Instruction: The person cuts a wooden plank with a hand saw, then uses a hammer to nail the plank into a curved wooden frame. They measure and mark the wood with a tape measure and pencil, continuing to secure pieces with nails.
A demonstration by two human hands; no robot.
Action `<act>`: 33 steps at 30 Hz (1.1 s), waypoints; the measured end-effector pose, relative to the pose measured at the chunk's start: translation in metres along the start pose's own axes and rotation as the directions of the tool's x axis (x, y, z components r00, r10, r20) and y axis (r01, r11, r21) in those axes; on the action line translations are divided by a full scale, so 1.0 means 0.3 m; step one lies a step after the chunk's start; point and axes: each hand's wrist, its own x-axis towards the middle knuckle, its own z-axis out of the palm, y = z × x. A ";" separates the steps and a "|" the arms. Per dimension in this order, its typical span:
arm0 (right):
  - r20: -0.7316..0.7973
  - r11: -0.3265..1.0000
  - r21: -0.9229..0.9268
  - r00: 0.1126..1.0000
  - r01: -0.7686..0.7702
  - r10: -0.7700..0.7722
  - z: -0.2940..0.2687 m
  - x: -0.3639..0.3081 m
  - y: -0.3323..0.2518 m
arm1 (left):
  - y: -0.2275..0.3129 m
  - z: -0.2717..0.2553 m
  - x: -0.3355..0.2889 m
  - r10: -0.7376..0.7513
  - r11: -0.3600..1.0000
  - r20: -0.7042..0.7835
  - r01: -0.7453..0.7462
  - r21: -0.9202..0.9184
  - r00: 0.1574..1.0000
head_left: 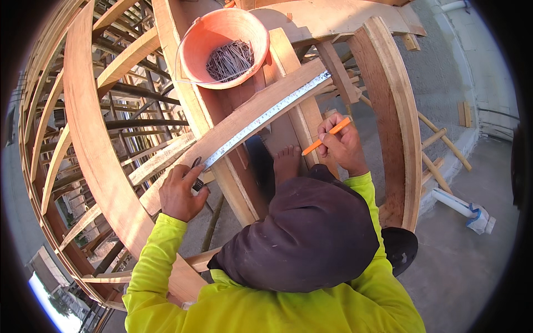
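Observation:
A tape measure with a white blade is drawn out along a wooden board that lies slantwise across two timber beams. My left hand is closed round its dark case at the lower left end of the blade. The blade's far end lies near the board's upper right end. An orange pencil is pinched in my right hand, just right of the board, its lower end pointing left and down. Beyond the board, an orange bucket holds many loose nails.
Curved timber framing with poles and gaps beneath spreads out on the left. A tall curved timber frame stands to my right. A white pipe lies on the concrete floor. My bare foot rests between the beams.

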 end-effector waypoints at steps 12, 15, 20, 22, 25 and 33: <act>-0.254 0.915 0.047 0.891 0.401 -0.377 -0.012 0.190 -0.144 | -0.007 0.007 -0.006 -0.010 1.000 0.018 0.010 0.008 1.000; -0.039 0.909 -0.095 0.911 0.405 -0.410 0.064 0.252 -0.118 | -0.010 0.002 -0.002 -0.006 1.000 0.020 0.006 -0.012 1.000; 0.240 0.981 -0.017 0.953 0.195 -0.185 0.150 0.337 -0.131 | -0.017 0.000 -0.004 -0.011 1.000 0.031 0.012 -0.023 0.999; 0.361 0.921 -0.228 0.906 0.317 -0.222 0.145 0.382 -0.106 | -0.016 -0.001 -0.005 -0.009 1.000 0.031 0.010 -0.025 0.999; 0.438 0.928 -0.261 0.889 0.267 -0.133 0.158 0.402 -0.093 | -0.016 0.001 -0.002 -0.005 1.000 0.032 0.006 -0.027 0.999; 0.552 0.891 -0.292 0.822 0.347 -0.139 0.177 0.422 -0.040 | -0.017 0.007 0.000 -0.014 1.000 0.023 0.015 -0.016 1.000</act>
